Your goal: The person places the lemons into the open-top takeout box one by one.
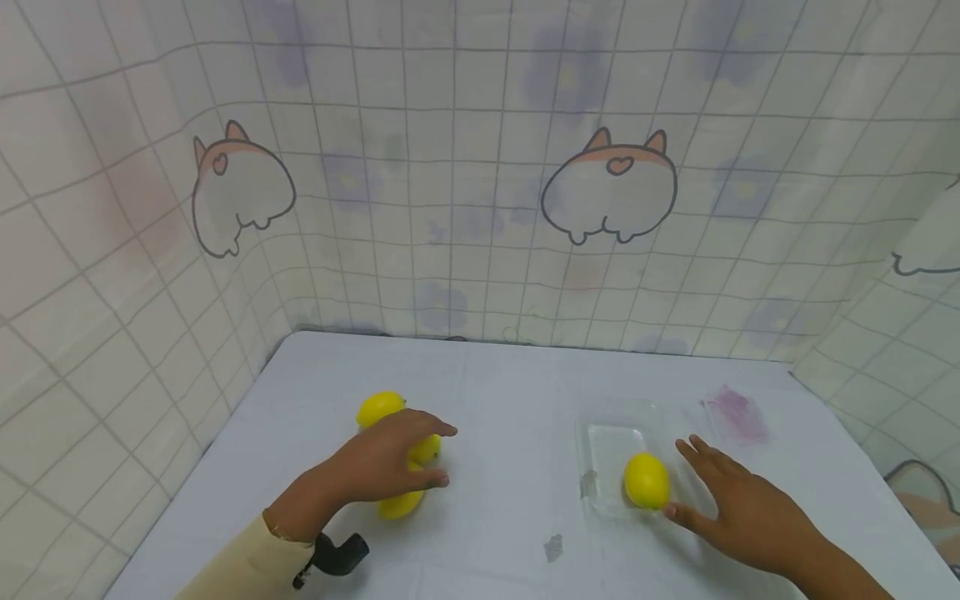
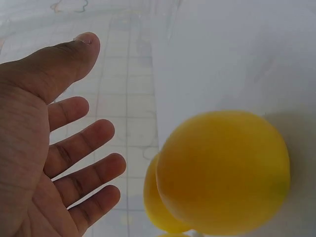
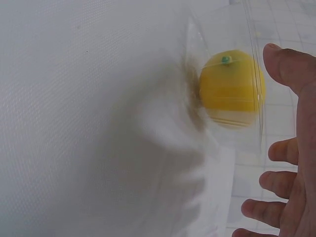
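Note:
Over three yellow lemons on the left side of the table hovers my left hand, fingers spread and holding nothing. The far lemon and the near lemon show partly around the hand, and another lemon shows between thumb and fingers. In the left wrist view one lemon stands large in front, apart from the palm. On the right, a clear plastic container has a single lemon in it. Beside its right side my right hand is held with fingers extended, gripping nothing.
A white cloth covers the table. Grey tape sticks to it near the container, and a pinkish patch lies behind the right hand. Grid-patterned curtains close off the back and sides.

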A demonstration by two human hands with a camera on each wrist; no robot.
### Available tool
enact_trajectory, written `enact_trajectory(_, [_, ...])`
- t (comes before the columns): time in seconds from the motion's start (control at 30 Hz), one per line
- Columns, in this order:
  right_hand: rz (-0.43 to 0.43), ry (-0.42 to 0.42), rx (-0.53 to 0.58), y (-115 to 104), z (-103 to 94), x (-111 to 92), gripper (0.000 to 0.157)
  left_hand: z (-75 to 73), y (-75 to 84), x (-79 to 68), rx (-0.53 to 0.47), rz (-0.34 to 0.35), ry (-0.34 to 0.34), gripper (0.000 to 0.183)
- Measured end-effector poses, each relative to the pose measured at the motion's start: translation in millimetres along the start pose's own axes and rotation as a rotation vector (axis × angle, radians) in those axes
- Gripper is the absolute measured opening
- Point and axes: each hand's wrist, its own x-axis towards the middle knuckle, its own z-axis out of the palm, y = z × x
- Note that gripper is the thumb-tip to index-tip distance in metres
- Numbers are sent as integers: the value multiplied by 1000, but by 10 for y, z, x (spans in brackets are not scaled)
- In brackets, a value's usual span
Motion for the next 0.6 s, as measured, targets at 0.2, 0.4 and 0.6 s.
enact_trajectory(0.2, [8,-8,7,-10,8,9,101,-29,-91,-112,-1,-34,11,54])
enact_trajectory(0.4, [-2,1,1,4,7,7,99,-58,-180,-218,0,-71,11,55])
enact_trajectory(0.6, [-10,2,-3,1,4,6,97,-58,-269,-289,-7,-104,-1,55])
